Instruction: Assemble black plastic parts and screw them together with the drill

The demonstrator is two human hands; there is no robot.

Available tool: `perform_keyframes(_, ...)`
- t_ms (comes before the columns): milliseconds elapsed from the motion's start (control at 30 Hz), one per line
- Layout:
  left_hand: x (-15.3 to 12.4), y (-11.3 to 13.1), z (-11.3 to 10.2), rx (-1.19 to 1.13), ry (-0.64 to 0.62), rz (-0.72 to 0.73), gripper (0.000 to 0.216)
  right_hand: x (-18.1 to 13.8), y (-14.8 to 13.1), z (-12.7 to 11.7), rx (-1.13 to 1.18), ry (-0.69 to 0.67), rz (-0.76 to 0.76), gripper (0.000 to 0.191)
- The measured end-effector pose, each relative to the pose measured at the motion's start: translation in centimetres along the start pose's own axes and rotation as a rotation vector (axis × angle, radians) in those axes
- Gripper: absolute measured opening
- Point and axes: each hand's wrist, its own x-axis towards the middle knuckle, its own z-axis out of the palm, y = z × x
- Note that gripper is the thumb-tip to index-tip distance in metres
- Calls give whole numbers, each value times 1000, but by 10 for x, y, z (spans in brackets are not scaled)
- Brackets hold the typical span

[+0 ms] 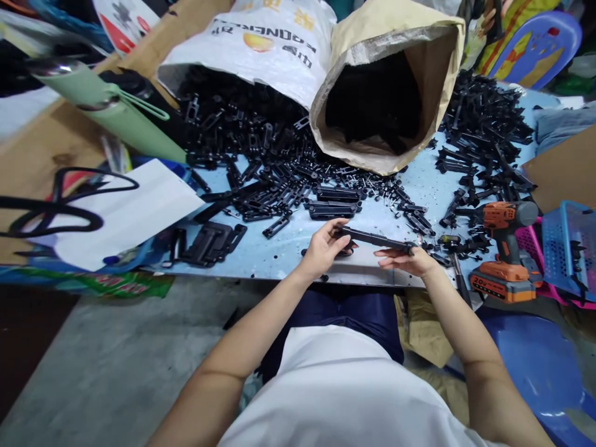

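A long, narrow black plastic bar (pixel 379 238) is held level above the front edge of the table. My left hand (pixel 325 248) pinches its left end between thumb and fingers. At the other end, my right hand (pixel 410 261) holds the bar from below, its fingers stretched out beneath it. Just beyond my hands, several similar black bars (pixel 334 208) lie side by side on the blue tabletop (pixel 242 251). Part of another dark piece shows under my left hand, too hidden to name.
An orange cordless drill (pixel 505 248) stands at the right, near a blue basket (pixel 570 248). Heaps of black parts (pixel 484 130) cover the table's back. A paper sack (pixel 391 158) and white woven sack (pixel 274 53) gape open. A green bottle (pixel 125 118) leans at left.
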Motion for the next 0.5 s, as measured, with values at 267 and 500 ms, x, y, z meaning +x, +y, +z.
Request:
perform_keyframes(267,-9,14,-2,546,-29,327,44,30,6,-26,-272,284,-148,47)
perform_keyframes(500,-9,7,-5,874,-286,323,56,16,-5,3,-802,-42,-232,55)
